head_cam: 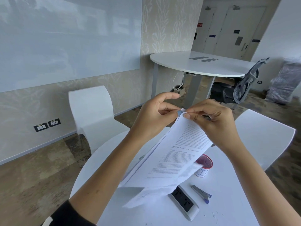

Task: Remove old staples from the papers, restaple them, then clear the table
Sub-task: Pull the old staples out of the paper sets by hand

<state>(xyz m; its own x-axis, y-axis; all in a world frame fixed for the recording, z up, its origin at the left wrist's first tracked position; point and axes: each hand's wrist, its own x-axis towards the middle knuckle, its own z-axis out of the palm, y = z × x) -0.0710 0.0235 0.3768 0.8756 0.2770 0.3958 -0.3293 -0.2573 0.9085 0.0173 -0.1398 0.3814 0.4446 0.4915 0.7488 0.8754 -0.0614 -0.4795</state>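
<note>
A stapled set of printed papers (164, 162) hangs in the air above the round white table (231, 204), its lower end blurred. My left hand (153, 116) pinches the top corner together with a small blue-grey piece (179, 113), index finger raised. My right hand (216, 121) pinches the same corner from the right, fingers curled round the sheets. A blue and grey stapler (202, 193) lies on the table to the right, below the papers. Several tiny loose staples (215, 214) are scattered near the front edge.
A red-rimmed white cup (205, 165) stands behind the papers. A grey power socket box (184, 203) is set in the table. White chairs (92, 111) stand left and right; a second table (195, 64) and a dark office chair (239, 90) are farther back.
</note>
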